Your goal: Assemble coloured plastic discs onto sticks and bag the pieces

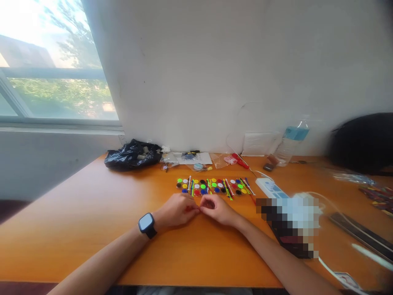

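A person's left hand [179, 209] and right hand [218, 209] meet at the fingertips over a glossy orange-brown wooden counter [92, 213], fingers pinched; whether they grip anything cannot be told. Just far of them lie small round multicoloured discs [203, 186] and thin coloured sticks [229, 189]. A crumpled black plastic bag [132, 155] sits far left, between a bright window [58, 94] and plain pale wall [199, 73].

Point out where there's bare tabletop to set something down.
Widest: the table left of the left forearm, back to the black plastic bag. Smaller: between that forearm and the right forearm, nearer than the left hand and right hand. Crowded: the colored discs and sticks just beyond the hands, and the right side around the power strip.
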Demonstrator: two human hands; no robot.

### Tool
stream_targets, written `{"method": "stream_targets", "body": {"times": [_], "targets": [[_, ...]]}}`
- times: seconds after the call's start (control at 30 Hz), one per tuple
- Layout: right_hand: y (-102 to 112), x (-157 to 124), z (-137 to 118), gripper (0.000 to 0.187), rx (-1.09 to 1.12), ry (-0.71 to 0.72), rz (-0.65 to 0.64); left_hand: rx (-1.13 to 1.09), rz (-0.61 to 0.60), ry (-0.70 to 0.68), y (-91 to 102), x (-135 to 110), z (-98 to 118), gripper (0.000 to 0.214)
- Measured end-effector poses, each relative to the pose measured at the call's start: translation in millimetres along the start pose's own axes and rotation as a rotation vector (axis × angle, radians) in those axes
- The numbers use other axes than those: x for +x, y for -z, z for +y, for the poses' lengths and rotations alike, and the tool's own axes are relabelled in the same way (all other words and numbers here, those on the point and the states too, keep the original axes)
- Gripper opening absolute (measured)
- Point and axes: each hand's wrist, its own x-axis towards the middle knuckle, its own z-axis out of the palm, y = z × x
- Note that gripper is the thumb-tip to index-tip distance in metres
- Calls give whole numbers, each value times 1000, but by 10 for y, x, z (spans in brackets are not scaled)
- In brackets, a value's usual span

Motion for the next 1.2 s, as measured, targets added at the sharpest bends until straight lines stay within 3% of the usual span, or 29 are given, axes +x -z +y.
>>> {"method": "stream_targets", "body": {"times": [0.4,0.93,1.2], "targets": [[-19,27,69,11,12,18,7,29,-6,11,-3,7,-7,28],[-78,51,119,8,-3,28,32,-23,-55,131,17,44,7,18],[-49,22,93,3,-36,32,28,-41,-11,91,-1,-8,46,11]]}}
